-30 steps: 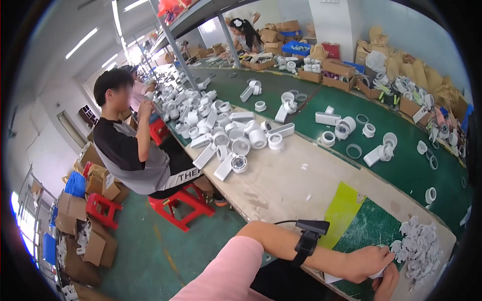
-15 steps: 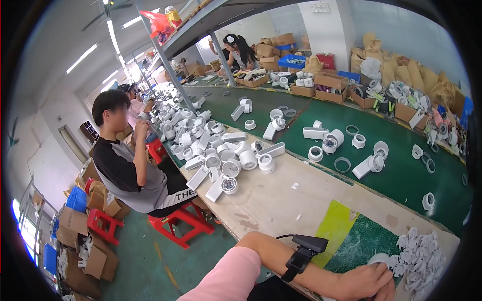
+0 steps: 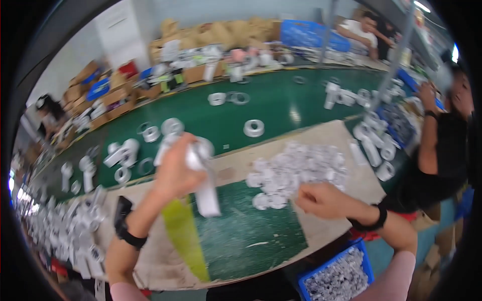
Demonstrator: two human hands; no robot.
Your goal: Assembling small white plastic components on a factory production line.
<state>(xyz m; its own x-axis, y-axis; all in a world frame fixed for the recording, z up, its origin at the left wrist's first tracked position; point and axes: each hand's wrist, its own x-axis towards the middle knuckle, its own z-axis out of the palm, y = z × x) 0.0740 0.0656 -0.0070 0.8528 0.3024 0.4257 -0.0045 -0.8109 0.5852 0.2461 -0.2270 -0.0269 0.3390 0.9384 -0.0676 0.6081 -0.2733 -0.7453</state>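
Observation:
My left hand (image 3: 176, 173) is raised over the work board with its fingers wrapped round a white handheld fan body (image 3: 207, 198), whose flat handle hangs down toward a green mat (image 3: 241, 241). Motion blurs the round head of that part. My right hand (image 3: 322, 200) is closed, knuckles up, at the near edge of a pile of small white plastic pieces (image 3: 301, 168). Whatever is in its curled fingers, if anything, does not show. A yellow-green strip (image 3: 183, 236) lies along the mat's left side.
More fan bodies crowd the board's left end (image 3: 75, 226). A green conveyor belt (image 3: 281, 108) beyond carries white rings (image 3: 253, 128) and fan parts. A blue crate (image 3: 336, 271) of small pieces stands below the board at right. A co-worker (image 3: 442, 145) sits on the right.
The view has swung to the right. My hands, earlier close together beside the small pieces, are now apart; the left has a fan body in it.

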